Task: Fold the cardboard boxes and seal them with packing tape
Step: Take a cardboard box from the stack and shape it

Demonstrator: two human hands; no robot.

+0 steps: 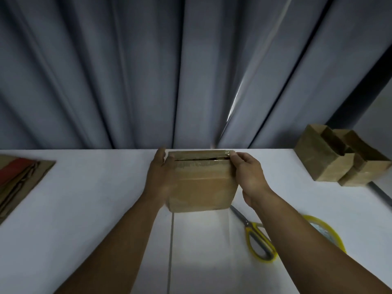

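A big grey curtain [148,71] hangs behind, from 9 o'clock round to 3 o'clock. Under it is the white bench [95,198]. At 9 o'clock a pile of flat cardboard [21,181] lies on the bench. At 3 o'clock two folded boxes [322,158] stand side by side, touching, with their tops open. In the middle is the cardboard box [201,187], near the far edge of the bench, with a thin dark gap between its top flaps. At 4 o'clock from it lies a roll of tape [331,234] with a yellow rim. The yellow scissors [256,236] lie at 5 o'clock, just beside the box. The left hand [158,179] presses flat on the box's left side, fingers straight. The right hand [250,177] pinches the box's top right corner, where shiny tape shows.
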